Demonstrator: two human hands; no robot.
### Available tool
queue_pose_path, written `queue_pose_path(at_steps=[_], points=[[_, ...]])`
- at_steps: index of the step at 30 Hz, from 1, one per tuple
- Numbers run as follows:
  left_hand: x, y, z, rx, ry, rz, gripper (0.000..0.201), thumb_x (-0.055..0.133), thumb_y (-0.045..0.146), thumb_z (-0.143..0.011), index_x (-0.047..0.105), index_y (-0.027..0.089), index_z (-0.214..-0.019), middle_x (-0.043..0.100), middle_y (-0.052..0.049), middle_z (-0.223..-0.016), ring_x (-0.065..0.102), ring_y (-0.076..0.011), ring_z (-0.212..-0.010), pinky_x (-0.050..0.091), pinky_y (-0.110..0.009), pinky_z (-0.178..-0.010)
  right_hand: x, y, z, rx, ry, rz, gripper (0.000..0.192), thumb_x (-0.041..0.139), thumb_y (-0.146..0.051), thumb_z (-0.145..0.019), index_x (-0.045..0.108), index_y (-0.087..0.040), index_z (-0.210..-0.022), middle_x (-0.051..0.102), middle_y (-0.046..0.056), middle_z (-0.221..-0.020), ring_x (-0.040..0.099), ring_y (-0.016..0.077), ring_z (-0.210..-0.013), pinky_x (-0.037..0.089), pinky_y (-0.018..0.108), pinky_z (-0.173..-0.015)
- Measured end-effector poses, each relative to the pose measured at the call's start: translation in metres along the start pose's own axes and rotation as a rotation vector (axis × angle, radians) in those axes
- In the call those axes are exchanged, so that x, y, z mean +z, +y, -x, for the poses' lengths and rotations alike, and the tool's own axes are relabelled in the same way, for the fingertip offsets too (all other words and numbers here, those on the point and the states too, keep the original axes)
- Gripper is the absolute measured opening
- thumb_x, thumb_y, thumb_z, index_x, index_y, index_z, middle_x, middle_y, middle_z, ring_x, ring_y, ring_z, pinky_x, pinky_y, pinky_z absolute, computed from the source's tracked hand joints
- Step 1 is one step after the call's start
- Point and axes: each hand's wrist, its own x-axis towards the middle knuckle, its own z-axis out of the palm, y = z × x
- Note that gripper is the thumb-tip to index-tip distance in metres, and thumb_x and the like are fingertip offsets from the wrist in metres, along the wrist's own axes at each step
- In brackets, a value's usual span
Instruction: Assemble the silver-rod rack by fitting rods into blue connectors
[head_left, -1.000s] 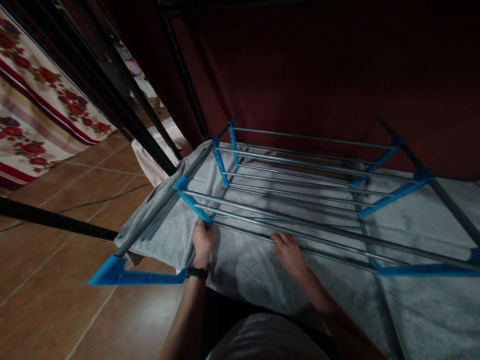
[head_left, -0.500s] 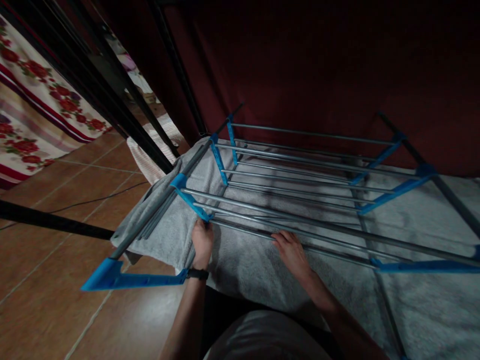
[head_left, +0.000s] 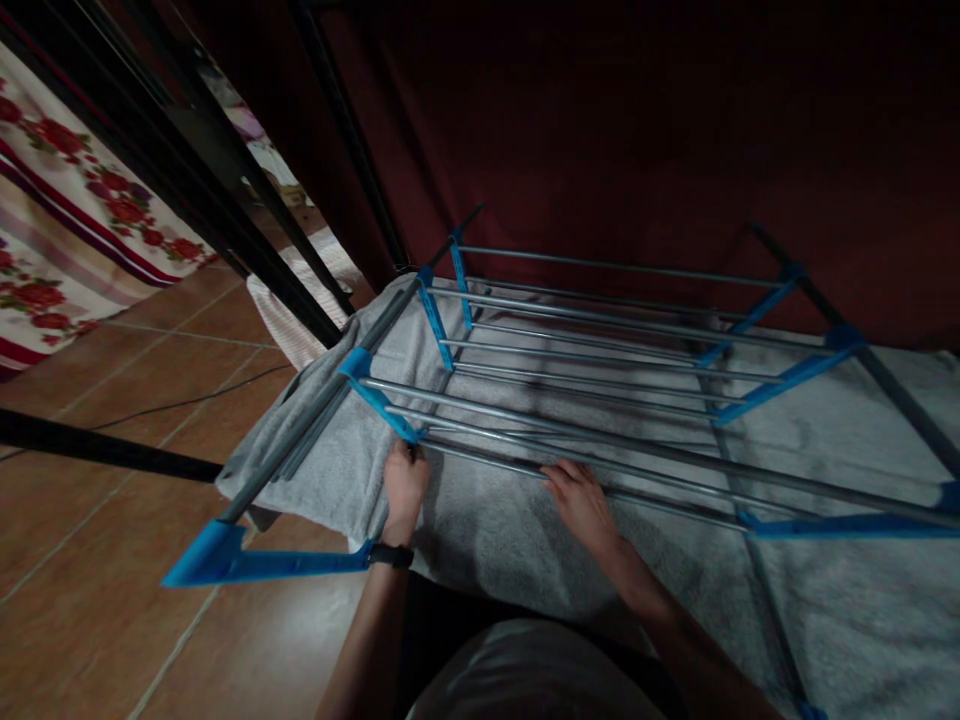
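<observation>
A metal rack of grey tubes with blue plastic brackets lies across a grey blanket in front of me. My left hand is closed at the lower end of a blue bracket, where a thin rod joins it; the fingertips are partly hidden. Farther right, my right hand has its fingers curled over that same thin rod. Another blue bracket sticks out at the near left, its end close to my left wrist. More blue brackets hold the rods at the right.
A dark red panel rises behind the rack. Black metal bars stand at the left, over a tiled floor with a thin cable. A flowered curtain hangs at the far left, and a pale striped cloth lies near the bars.
The view has shifted very slightly. Both hands keep their places on the rack, and the rack shows no clear movement.
</observation>
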Motion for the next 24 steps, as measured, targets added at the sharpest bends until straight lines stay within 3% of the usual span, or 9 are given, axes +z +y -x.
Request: queue_pose_path(at_steps=[3,7,11,14,16,19,24], points=[[-0.002,0.007,-0.001,-0.069,-0.002,-0.016,0.027,0.051,0.025,-0.097,0.074,0.015,-0.106,0.079,-0.020,-0.102,0.076,-0.0367,-0.105,0.059,-0.047,-0.096,0.001,0.000,-0.003,-0.002,0.003,-0.005,0.033,0.054,-0.020,-0.107,0.081,-0.026,-0.126,0.077,0.010,-0.121,0.073,0.0273,-0.107,0.059,0.044,-0.103],[-0.003,0.013,-0.002,-0.045,0.023,-0.002,0.024,0.057,0.035,-0.097,0.072,0.017,-0.102,0.079,-0.021,-0.104,0.076,-0.0392,-0.108,0.059,-0.050,-0.097,0.004,-0.008,0.000,0.000,0.052,-0.027,0.034,0.053,-0.021,-0.107,0.078,-0.026,-0.130,0.076,0.011,-0.124,0.070,0.0292,-0.116,0.056,0.049,-0.109],[-0.003,0.005,-0.004,-0.063,-0.012,-0.037,0.009,0.060,0.031,-0.091,0.065,0.023,-0.091,0.079,-0.019,-0.100,0.077,-0.0413,-0.106,0.059,-0.055,-0.096,0.004,-0.003,0.031,0.083,0.275,-0.125,0.038,0.048,-0.023,-0.110,0.073,-0.024,-0.137,0.072,0.013,-0.136,0.065,0.0289,-0.127,0.053,0.049,-0.114],[0.003,-0.006,-0.014,-0.106,0.034,-0.168,0.019,0.058,0.041,-0.091,0.051,0.029,-0.079,0.080,-0.016,-0.102,0.075,-0.0424,-0.112,0.059,-0.059,-0.099,0.001,0.018,0.070,0.248,0.495,-0.199,0.036,0.042,-0.026,-0.111,0.074,-0.022,-0.127,0.073,0.012,-0.124,0.067,0.0271,-0.121,0.056,0.044,-0.108],[0.008,-0.010,-0.021,-0.139,0.058,-0.222,0.024,0.057,0.048,-0.090,0.049,0.030,-0.077,0.082,-0.009,-0.104,0.075,-0.0395,-0.114,0.061,-0.057,-0.098,-0.004,0.033,0.093,0.344,0.589,-0.189,0.036,0.040,-0.028,-0.111,0.074,-0.021,-0.121,0.074,0.012,-0.115,0.068,0.0272,-0.114,0.058,0.044,-0.104],[0.009,-0.009,-0.023,-0.147,0.043,-0.233,0.024,0.058,0.049,-0.087,0.048,0.030,-0.076,0.081,-0.005,-0.096,0.076,-0.0394,-0.111,0.062,-0.056,-0.096,-0.011,0.043,0.103,0.362,0.536,-0.117,0.037,0.040,-0.025,-0.111,0.075,-0.023,-0.124,0.074,0.012,-0.119,0.067,0.0278,-0.116,0.056,0.047,-0.107],[-0.005,0.004,-0.010,-0.088,0.006,-0.047,0.017,0.061,0.025,-0.075,0.047,0.029,-0.083,0.070,-0.007,-0.079,0.075,-0.0393,-0.094,0.060,-0.056,-0.092,-0.002,0.025,0.051,0.164,0.245,0.045,0.040,0.049,-0.016,-0.108,0.071,-0.022,-0.141,0.071,0.013,-0.139,0.062,0.0288,-0.127,0.048,0.048,-0.114]])
